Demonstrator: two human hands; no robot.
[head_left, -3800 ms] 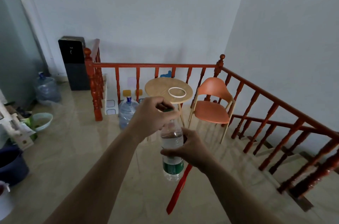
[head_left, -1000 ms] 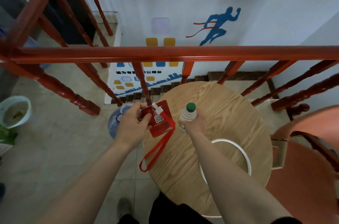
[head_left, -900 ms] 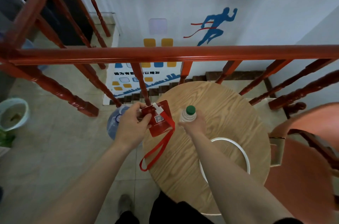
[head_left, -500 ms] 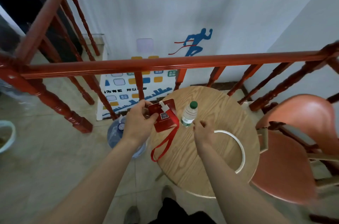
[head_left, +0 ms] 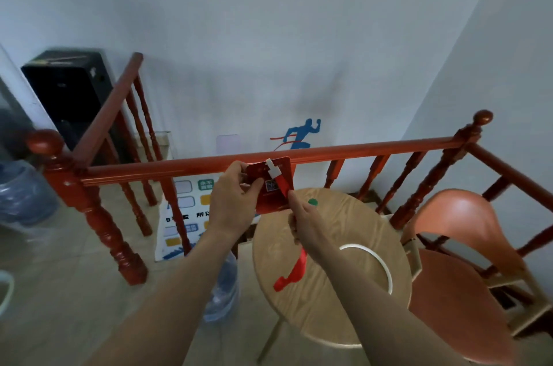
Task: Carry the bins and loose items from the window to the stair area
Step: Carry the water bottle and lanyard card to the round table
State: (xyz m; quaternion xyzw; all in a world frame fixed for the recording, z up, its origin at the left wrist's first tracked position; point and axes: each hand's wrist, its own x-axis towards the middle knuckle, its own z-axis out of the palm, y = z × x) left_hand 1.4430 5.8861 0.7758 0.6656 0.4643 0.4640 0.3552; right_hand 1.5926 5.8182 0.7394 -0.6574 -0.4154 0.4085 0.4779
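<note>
Right hand now pinches lanyard (left hand holds card).

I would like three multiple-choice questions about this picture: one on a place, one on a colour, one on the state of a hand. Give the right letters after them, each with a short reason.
1. Where does the white ring lie?
A. on the chair
B. on the round table
C. on the floor

2. What colour is the bottle cap?
A. blue
B. white
C. green

3. What does the right hand do?
A. pinches the red lanyard
B. grips the bottle
C. lies flat on the table

Answers:
1 B: the ring rests on the wooden top.
2 C: a green cap shows just past the right hand.
3 A: its fingers close on the strap below the card, which the left hand holds.
</note>
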